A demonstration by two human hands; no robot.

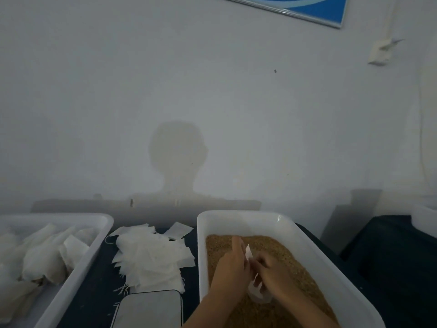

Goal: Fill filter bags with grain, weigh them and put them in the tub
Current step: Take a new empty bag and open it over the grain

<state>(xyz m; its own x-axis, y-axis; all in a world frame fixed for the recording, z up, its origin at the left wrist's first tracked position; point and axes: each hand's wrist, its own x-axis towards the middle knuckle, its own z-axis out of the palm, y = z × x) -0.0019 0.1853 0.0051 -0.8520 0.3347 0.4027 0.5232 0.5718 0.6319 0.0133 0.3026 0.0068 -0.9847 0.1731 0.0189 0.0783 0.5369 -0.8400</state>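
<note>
head: empty bags [151, 259] beside scale [149, 308]

I log: white tray of grain [279, 223], my left hand [230, 268] and right hand [272, 268] pinching one filter bag [256, 292] above it; loose bag pile [151, 259]; scale [149, 308]; tub [94, 242] holding filled bags [45, 254].

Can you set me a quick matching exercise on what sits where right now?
Things:
1. grain tub
2. tub of filled bags
3. pile of empty bags
4. scale

Places:
a. far left
b. near edge, in front of the pile
c. between the two tubs
d. right, under both hands

Pairs: 1-d, 2-a, 3-c, 4-b. The left hand and right hand hold a filter bag over the grain.
</note>
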